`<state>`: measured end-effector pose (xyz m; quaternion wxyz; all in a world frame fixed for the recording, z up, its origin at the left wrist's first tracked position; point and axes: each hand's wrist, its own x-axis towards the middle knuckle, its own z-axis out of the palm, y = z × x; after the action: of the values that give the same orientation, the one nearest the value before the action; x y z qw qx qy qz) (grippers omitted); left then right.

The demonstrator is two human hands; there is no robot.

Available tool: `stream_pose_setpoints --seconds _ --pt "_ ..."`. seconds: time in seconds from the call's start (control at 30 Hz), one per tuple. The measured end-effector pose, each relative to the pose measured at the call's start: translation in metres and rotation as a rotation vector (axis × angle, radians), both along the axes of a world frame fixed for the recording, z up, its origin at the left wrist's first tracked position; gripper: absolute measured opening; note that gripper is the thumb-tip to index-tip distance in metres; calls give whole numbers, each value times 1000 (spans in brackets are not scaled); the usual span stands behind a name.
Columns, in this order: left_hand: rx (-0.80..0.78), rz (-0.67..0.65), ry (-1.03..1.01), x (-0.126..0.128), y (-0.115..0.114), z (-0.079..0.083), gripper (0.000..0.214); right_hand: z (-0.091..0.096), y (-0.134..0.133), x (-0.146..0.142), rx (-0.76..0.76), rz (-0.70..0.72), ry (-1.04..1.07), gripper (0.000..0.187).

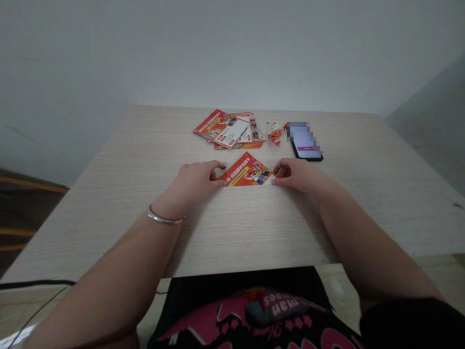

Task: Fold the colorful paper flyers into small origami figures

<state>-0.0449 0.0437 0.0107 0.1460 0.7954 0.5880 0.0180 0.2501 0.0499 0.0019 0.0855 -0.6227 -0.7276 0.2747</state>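
A red and orange printed paper folded into a triangle (248, 172) lies flat on the light wooden table (232, 218). My left hand (198, 180) pinches its left corner, fingers curled. My right hand (296, 174) pinches its right corner against the table. A silver bangle (163, 218) sits on my left wrist.
A loose pile of similar red leaflets (230, 130) lies farther back at the centre. A small folded paper piece (274, 132) sits to its right, beside a phone (304, 143) with a lit screen. A black cable (36, 282) runs along the near left edge.
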Motion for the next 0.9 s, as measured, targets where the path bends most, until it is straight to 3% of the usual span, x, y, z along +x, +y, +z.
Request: stream_pose_setpoints --seconds 0.33,0.47,0.63,0.7,0.83,0.9 --pt "-129 -93 -170 -17 15 -10 49 2 5 12 -79 58 36 24" --pt "-12 -68 -191 -13 13 -9 47 0 3 11 212 105 -49 25" --pt "116 -111 -262 -2 9 -16 24 -2 -3 2 572 221 -45 22" --pt "147 -141 -287 1 7 -18 18 -4 -6 -6 632 293 0 27" --pt "102 -134 -329 5 3 -16 13 -8 -10 -19 660 298 137 59" --pt "86 -127 -347 6 1 -13 13 -8 -11 -21 713 266 138 57"
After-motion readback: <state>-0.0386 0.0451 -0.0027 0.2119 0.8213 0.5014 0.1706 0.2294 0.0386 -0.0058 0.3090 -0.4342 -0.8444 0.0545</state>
